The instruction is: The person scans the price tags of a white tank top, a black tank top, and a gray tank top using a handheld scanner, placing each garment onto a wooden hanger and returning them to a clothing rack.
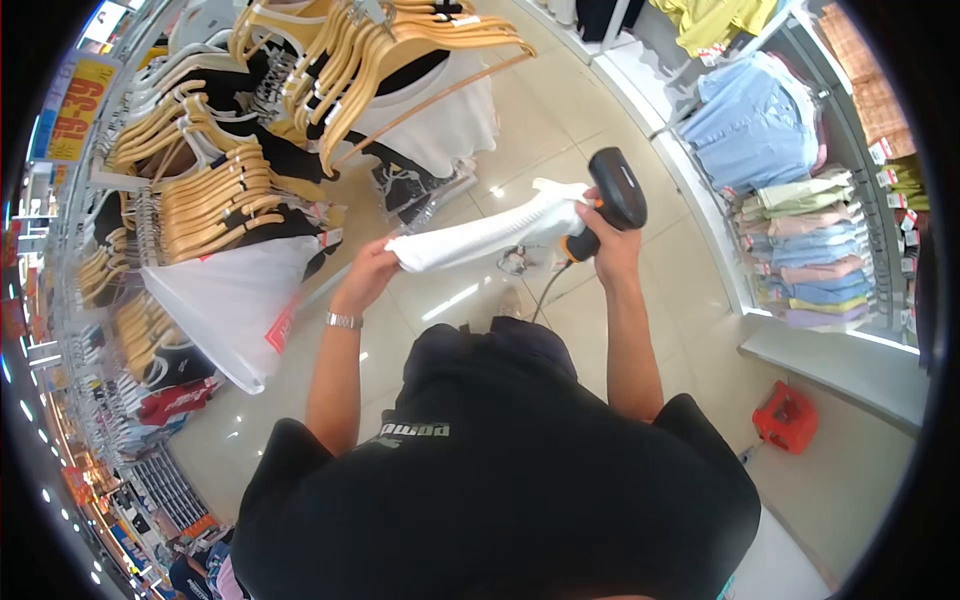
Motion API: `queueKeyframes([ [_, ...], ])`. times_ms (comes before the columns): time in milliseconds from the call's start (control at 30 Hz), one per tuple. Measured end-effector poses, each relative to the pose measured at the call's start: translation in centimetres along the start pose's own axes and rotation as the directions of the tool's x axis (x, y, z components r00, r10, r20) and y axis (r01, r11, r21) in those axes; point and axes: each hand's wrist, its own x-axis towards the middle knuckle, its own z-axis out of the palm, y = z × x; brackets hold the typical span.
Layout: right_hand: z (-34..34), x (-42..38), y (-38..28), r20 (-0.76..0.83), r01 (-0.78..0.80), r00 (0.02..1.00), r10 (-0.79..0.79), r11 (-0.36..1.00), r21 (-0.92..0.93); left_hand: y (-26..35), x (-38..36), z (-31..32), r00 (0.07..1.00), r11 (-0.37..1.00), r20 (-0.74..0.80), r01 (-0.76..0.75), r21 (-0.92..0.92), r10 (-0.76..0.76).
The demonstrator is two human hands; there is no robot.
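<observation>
A folded white garment (pixel 480 235) stretches between my two hands at chest height. My left hand (pixel 367 275) grips its left end; a silver watch sits on that wrist. My right hand (pixel 610 245) is closed around the handle of a black barcode scanner (pixel 618 188) and touches the garment's right end. The scanner's cable hangs down toward my black shirt.
A rack of clothes on wooden hangers (pixel 250 150) fills the left side, with a white garment and red tag hanging low. Shelves of folded pastel clothes (pixel 810 260) stand at the right. A small red object (pixel 787 417) lies on the tiled floor.
</observation>
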Motion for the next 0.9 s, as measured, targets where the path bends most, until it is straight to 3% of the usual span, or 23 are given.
queueKeyframes([
  [33, -0.4, 0.6, 0.2, -0.028, 0.022, 0.999, -0.022, 1.0, -0.009, 0.8, -0.3, 0.4, 0.999, 0.998, 0.041, 0.027, -0.049, -0.024],
  [67, -0.9, 1.1, 0.3, -0.03, 0.017, 0.999, -0.018, 0.999, -0.027, 1.3, -0.2, -0.1, 0.988, 0.998, 0.142, 0.052, 0.028, -0.056],
  [167, -1.6, 1.9, 0.9, -0.045, 0.015, 0.999, -0.016, 0.999, -0.031, 3.1, -0.4, 1.5, 0.986, 0.999, 0.161, 0.032, 0.033, -0.037],
  [333, -1.9, 3.4, 3.3, 0.005, -0.105, 0.994, 0.106, 0.986, -0.126, 3.3, 1.0, 3.3, 0.985, 0.89, 0.077, -0.105, -0.443, 0.155],
  [467, -1.3, 5.7, 3.1, 0.256, -0.147, 0.915, 0.311, 0.85, -0.506, 4.5, 1.8, 4.4, 0.972, 0.955, -0.157, -0.207, -0.214, 0.176],
  [500, -1.0, 6.8, 2.7, 0.239, -0.246, 0.85, 0.469, 0.755, -0.608, 4.2, 2.2, 4.1, 0.956, 0.96, -0.192, -0.247, -0.131, 0.22],
  [567, 0.2, 8.8, 2.0, 0.368, -0.042, 0.876, 0.312, 0.809, -0.586, 4.1, 3.0, 3.5, 0.933, 0.963, -0.239, -0.258, 0.072, 0.268],
  [633, 2.0, 12.0, -0.1, 0.393, 0.019, 0.872, 0.293, 0.782, -0.623, 4.3, 3.7, 3.0, 0.923, 0.934, -0.269, -0.19, 0.302, 0.275],
  [667, 3.1, 13.6, -1.3, 0.402, 0.043, 0.869, 0.289, 0.764, -0.643, 4.2, 4.3, 3.0, 0.92, 0.943, -0.275, -0.209, 0.258, 0.279],
  [767, 7.2, 18.6, -5.8, 0.443, 0.082, 0.86, 0.255, 0.787, -0.612, 4.0, 6.2, 2.5, 0.878, 0.898, -0.352, -0.169, 0.406, 0.324],
  [900, 12.1, 24.7, -9.7, 0.591, 0.378, 0.806, 0.021, 0.751, -0.542, 3.1, 8.7, 1.6, 0.874, 0.926, -0.359, -0.224, 0.304, 0.329],
])
